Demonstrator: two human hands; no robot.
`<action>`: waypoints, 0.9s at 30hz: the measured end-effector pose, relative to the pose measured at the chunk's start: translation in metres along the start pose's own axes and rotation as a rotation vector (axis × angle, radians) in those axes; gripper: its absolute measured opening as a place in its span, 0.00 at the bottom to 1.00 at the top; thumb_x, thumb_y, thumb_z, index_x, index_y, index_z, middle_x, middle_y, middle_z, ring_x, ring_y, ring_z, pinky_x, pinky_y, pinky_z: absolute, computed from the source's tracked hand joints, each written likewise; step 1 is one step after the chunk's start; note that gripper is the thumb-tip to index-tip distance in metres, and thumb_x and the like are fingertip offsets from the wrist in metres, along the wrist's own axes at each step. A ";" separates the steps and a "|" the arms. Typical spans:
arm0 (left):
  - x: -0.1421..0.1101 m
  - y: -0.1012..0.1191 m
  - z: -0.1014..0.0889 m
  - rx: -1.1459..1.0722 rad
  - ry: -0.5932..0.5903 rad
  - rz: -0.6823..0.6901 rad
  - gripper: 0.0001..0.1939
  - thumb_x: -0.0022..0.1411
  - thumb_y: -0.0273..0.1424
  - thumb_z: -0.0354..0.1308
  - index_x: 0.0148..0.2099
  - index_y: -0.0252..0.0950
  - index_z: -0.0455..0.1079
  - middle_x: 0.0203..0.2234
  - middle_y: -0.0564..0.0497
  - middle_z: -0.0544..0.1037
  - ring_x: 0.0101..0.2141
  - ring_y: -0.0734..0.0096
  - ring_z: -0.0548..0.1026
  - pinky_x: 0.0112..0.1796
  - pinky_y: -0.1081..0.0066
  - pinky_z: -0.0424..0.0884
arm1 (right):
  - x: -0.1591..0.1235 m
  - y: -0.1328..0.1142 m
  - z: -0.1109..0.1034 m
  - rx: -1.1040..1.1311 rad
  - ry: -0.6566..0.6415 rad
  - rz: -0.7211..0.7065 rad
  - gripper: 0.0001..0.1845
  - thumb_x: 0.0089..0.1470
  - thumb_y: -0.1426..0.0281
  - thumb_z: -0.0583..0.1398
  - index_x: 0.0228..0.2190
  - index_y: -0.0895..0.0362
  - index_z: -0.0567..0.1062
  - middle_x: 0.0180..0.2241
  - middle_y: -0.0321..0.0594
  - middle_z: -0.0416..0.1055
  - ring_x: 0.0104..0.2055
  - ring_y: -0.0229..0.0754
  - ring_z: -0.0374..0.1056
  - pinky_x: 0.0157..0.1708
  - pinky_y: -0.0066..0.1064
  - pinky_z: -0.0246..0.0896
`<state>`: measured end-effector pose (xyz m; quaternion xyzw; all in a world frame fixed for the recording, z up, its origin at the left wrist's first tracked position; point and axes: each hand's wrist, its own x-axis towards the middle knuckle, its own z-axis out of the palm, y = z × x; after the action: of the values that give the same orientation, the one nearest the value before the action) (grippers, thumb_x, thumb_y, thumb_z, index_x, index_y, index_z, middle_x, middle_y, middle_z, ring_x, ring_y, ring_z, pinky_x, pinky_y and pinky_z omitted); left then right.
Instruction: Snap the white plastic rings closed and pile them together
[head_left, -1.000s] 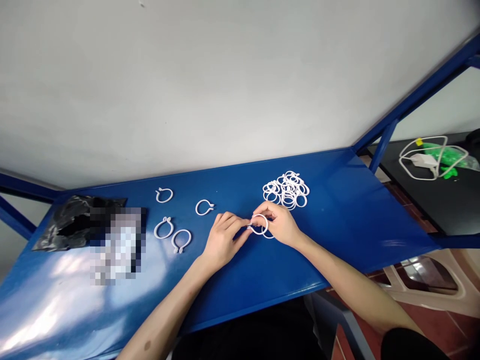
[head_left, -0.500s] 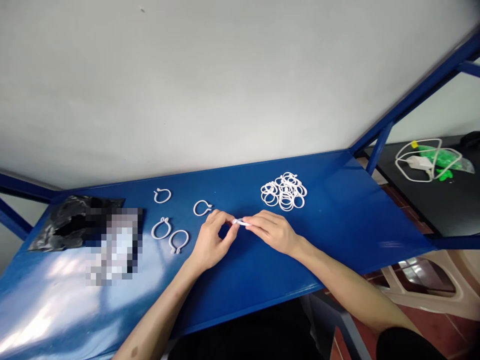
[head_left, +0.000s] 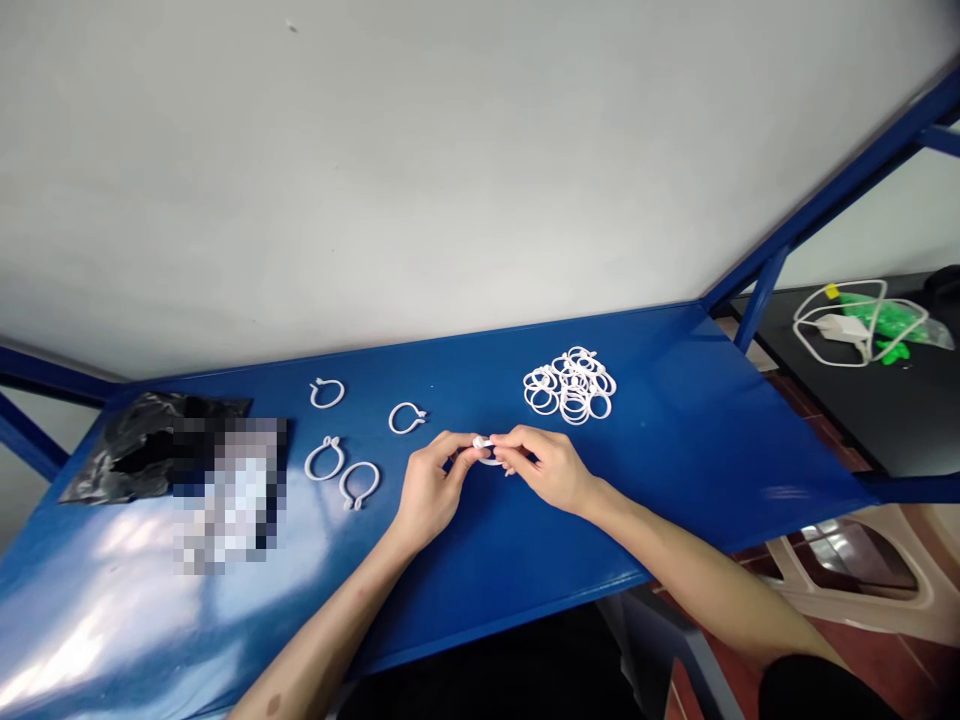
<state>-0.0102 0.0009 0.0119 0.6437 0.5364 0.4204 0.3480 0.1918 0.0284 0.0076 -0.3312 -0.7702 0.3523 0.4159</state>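
My left hand (head_left: pixel 435 490) and my right hand (head_left: pixel 553 470) meet over the middle of the blue table, both pinching one white plastic curtain ring (head_left: pixel 490 461). Left thumb and fingertips hold its knobbed end; the right fingertips grip its other side, hiding part of the loop. Left of my hands lie several separate rings with knobbed ends: one near ring (head_left: pixel 407 418), a lower ring (head_left: pixel 360 485), a ring beside it (head_left: pixel 325 459) and a farther ring (head_left: pixel 328 393). Beyond my right hand is a loose pile of white rings (head_left: pixel 571 386).
A crumpled black plastic bag (head_left: pixel 135 450) lies on the table's left end, beside a blurred-out patch (head_left: pixel 236 490). Blue frame bars rise at both ends. At right, a black surface (head_left: pixel 840 410) carries a white charger with cable (head_left: pixel 844 327) and green plastic (head_left: pixel 889 315).
The ring between my hands has been turned, so more of its loop now shows below the fingers. Both hands have shifted slightly and drawn closer together. The other rings stay put.
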 end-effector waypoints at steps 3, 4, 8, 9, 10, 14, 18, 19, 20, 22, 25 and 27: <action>-0.004 0.001 0.003 0.022 0.054 0.025 0.08 0.69 0.32 0.59 0.41 0.40 0.81 0.32 0.52 0.83 0.33 0.71 0.80 0.36 0.74 0.71 | 0.000 -0.003 -0.001 -0.029 -0.048 -0.012 0.08 0.69 0.69 0.57 0.43 0.54 0.77 0.34 0.37 0.78 0.29 0.34 0.74 0.30 0.26 0.74; -0.006 0.001 0.003 0.034 0.071 0.042 0.08 0.69 0.31 0.59 0.41 0.40 0.81 0.32 0.52 0.83 0.33 0.71 0.80 0.36 0.74 0.72 | 0.000 -0.004 -0.001 -0.039 -0.059 -0.023 0.09 0.69 0.70 0.57 0.43 0.54 0.77 0.34 0.37 0.78 0.29 0.34 0.74 0.31 0.26 0.73; -0.008 -0.002 0.004 0.101 0.109 0.133 0.09 0.69 0.27 0.58 0.41 0.40 0.80 0.31 0.53 0.82 0.31 0.73 0.79 0.35 0.75 0.72 | 0.001 -0.007 -0.001 -0.093 -0.114 -0.085 0.10 0.70 0.71 0.56 0.44 0.55 0.77 0.35 0.37 0.79 0.32 0.35 0.75 0.34 0.27 0.73; -0.007 -0.002 0.004 0.115 0.104 0.151 0.09 0.69 0.27 0.57 0.41 0.40 0.80 0.31 0.53 0.81 0.31 0.73 0.79 0.35 0.75 0.72 | 0.001 -0.007 -0.001 -0.114 -0.123 -0.097 0.10 0.70 0.71 0.55 0.44 0.55 0.77 0.35 0.38 0.79 0.33 0.36 0.76 0.34 0.27 0.73; -0.006 -0.002 0.005 0.127 0.099 0.167 0.09 0.70 0.27 0.57 0.41 0.40 0.79 0.31 0.53 0.81 0.31 0.73 0.79 0.35 0.75 0.73 | 0.001 -0.006 0.000 -0.138 -0.119 -0.107 0.10 0.70 0.71 0.55 0.44 0.55 0.77 0.35 0.38 0.79 0.34 0.36 0.76 0.35 0.27 0.73; -0.004 0.000 0.011 0.201 0.085 0.238 0.08 0.71 0.31 0.56 0.48 0.39 0.76 0.36 0.51 0.82 0.36 0.70 0.79 0.39 0.71 0.75 | 0.008 -0.002 -0.006 -0.267 0.040 -0.180 0.08 0.69 0.71 0.57 0.41 0.53 0.77 0.35 0.38 0.79 0.36 0.38 0.76 0.37 0.31 0.73; -0.008 0.004 0.021 0.399 -0.065 0.427 0.15 0.71 0.32 0.57 0.58 0.39 0.71 0.47 0.45 0.80 0.47 0.61 0.76 0.48 0.60 0.75 | 0.020 0.007 -0.034 -0.497 0.338 -0.150 0.06 0.66 0.70 0.60 0.39 0.53 0.78 0.38 0.42 0.77 0.42 0.43 0.73 0.44 0.38 0.71; -0.009 0.004 0.023 0.459 -0.129 0.479 0.17 0.70 0.32 0.57 0.59 0.39 0.70 0.51 0.44 0.79 0.50 0.59 0.75 0.50 0.58 0.75 | 0.023 0.011 -0.043 -0.562 0.417 -0.108 0.06 0.66 0.69 0.60 0.39 0.53 0.79 0.38 0.43 0.76 0.42 0.44 0.72 0.45 0.39 0.70; -0.011 0.004 0.025 0.516 -0.188 0.522 0.18 0.70 0.32 0.58 0.60 0.40 0.70 0.54 0.43 0.77 0.52 0.56 0.74 0.51 0.56 0.74 | 0.025 0.015 -0.052 -0.627 0.482 -0.062 0.06 0.65 0.68 0.61 0.38 0.53 0.79 0.38 0.43 0.75 0.42 0.45 0.71 0.45 0.40 0.70; -0.012 0.003 0.028 0.604 -0.262 0.573 0.18 0.68 0.32 0.59 0.60 0.40 0.71 0.58 0.43 0.74 0.56 0.52 0.71 0.53 0.52 0.73 | 0.026 0.026 -0.067 -0.736 0.530 0.038 0.07 0.64 0.67 0.61 0.38 0.53 0.80 0.38 0.44 0.74 0.42 0.47 0.69 0.45 0.42 0.68; -0.013 -0.001 0.030 0.629 -0.257 0.580 0.12 0.68 0.32 0.59 0.52 0.39 0.75 0.54 0.44 0.76 0.56 0.52 0.70 0.53 0.52 0.73 | 0.025 0.040 -0.080 -0.847 0.500 0.163 0.09 0.63 0.65 0.61 0.37 0.54 0.81 0.40 0.46 0.72 0.42 0.49 0.66 0.44 0.43 0.67; -0.013 -0.004 0.030 0.598 -0.234 0.567 0.06 0.69 0.30 0.59 0.46 0.38 0.75 0.50 0.45 0.78 0.53 0.55 0.72 0.52 0.55 0.74 | 0.024 0.045 -0.083 -0.881 0.475 0.205 0.10 0.62 0.63 0.61 0.37 0.54 0.82 0.41 0.47 0.71 0.43 0.50 0.65 0.44 0.43 0.66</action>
<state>0.0145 -0.0107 -0.0057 0.8817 0.3932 0.2495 0.0750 0.2634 0.0938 0.0138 -0.6199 -0.6933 -0.0519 0.3637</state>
